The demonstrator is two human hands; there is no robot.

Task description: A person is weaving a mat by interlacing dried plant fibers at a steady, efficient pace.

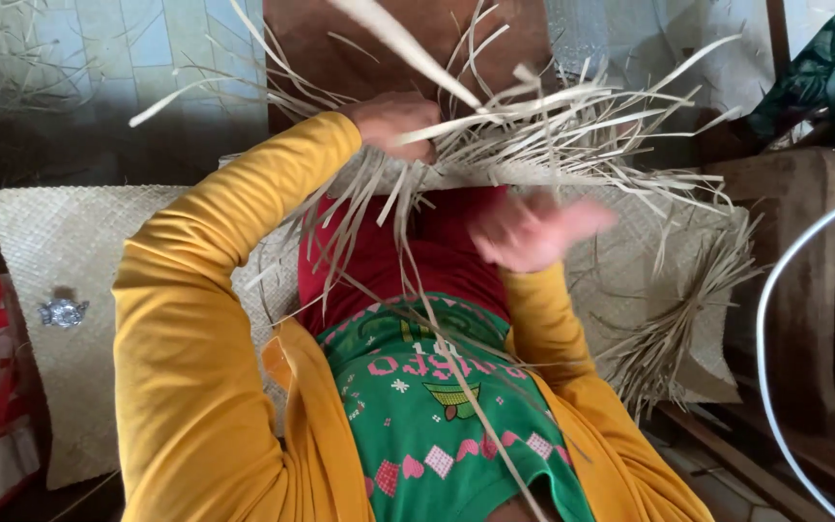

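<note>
Under our arms lay a wide woven mat [70, 242], flat and pale. On our lap we had loose dry straw strips [533, 126]; our left hand [396, 124] clenched them, our blurred right hand [533, 230] was open.

we're looking down at long mustard-yellow sleeves on both arms, soft knit, open at the front like a cardigan. the left hand [393, 121] and the right hand [533, 230] come bare out of the cuffs, the right one blurred. under the cardigan we see a green top with pink lettering, small hearts, white snowflakes, and red cloth above it.
</note>
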